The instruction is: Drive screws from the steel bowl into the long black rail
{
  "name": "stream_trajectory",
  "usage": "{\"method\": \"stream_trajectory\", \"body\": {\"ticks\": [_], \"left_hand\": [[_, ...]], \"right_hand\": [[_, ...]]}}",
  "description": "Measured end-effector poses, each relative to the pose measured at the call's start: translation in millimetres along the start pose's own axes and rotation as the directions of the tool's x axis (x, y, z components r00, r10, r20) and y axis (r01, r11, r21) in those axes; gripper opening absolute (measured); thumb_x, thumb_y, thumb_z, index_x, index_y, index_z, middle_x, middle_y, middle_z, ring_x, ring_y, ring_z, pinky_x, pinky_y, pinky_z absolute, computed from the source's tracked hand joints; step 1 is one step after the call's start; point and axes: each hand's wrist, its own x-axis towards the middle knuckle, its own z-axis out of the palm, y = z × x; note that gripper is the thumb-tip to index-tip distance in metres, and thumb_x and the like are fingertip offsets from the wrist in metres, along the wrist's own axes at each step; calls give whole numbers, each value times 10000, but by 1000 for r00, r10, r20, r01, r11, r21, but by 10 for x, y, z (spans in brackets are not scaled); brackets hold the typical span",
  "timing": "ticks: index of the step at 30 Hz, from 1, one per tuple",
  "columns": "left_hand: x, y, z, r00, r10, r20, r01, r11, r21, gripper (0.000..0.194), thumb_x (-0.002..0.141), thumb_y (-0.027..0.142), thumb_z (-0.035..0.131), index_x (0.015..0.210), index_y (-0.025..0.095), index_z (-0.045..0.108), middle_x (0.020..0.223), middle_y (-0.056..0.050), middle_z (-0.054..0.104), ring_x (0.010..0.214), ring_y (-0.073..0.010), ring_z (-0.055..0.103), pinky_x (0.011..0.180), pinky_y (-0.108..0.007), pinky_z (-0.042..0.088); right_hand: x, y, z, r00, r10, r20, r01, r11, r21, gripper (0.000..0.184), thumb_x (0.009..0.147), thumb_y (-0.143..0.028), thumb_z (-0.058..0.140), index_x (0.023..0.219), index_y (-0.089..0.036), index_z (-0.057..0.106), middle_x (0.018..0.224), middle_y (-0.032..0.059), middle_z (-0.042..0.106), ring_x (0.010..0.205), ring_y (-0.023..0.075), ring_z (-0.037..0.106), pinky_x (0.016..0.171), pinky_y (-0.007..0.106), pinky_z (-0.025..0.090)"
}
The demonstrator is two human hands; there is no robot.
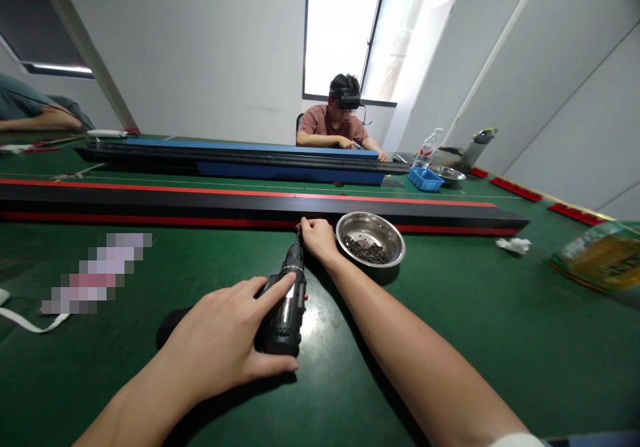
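one power drill [287, 314], pointed at the near side of the long black-and-red beam [235, 206]
the left hand [215, 334] grips the drill around its body; the right hand [319, 237] has its fingers bunched at the tip of the bit [298, 235], though from here i can't tell whether they pinch a screw. i'd keep the bit square, press evenly and hold fingertips clear of any spin.

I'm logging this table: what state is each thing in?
Drill: held, handle pointing left, bit fitted
Left hand: curled around drill
Right hand: fingers bent near bit's tip
Metal bowl: upright, partly filled
Red-and-black bar: lying lengthwise
Bottle: upright
Blue basket: upright
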Motion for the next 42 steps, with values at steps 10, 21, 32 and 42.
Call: {"method": "stream_trajectory", "body": {"ticks": [10, 21, 32, 42], "left_hand": [[9, -3, 3, 1000, 3, 6, -3, 1000, 14, 1114, 712, 780, 790, 1671, 450, 330, 1429, -92, 694, 1160, -372, 735, 963, -502, 592], [84, -21, 51, 999, 12, -42, -10, 998, 60, 1065, 765, 791, 740, 1678, 432, 326, 1411, -109, 696, 1159, -368, 736, 941, -465, 594], [119, -7, 41, 998, 41, -39, -34, 986, 161, 1063, 800, 850, 656, 1693, 390, 305, 1350, -147, 698, 1094, -385, 747, 894, -478, 607], [131, -8, 47, 998, 60, -34, -52, 978, 204, 1087, 793, 887, 615, 1695, 363, 310, 1283, -145, 712, 1020, -369, 757, 839, -464, 611]], "right_hand": [[-90, -5, -19, 995, -65, -72, 74, 988, 135, 384, 1036, -388, 528, 932, -190, 840, 856, 55, 811, 747, 192, 765, 755, 244, 527], [-122, -65, -37, 992, -11, -123, 20, 997, 75, 374, 1049, -319, 490, 950, -192, 827, 961, 106, 825, 933, 224, 776, 879, 262, 538], [-119, -52, -26, 994, -41, -100, 47, 997, 56, 365, 1058, -290, 488, 963, -174, 820, 973, 110, 821, 928, 211, 768, 875, 261, 515], [-99, -21, -7, 992, -61, -108, 69, 996, 63, 352, 1052, -278, 499, 942, -173, 817, 950, 90, 824, 912, 195, 766, 827, 242, 507]]}}
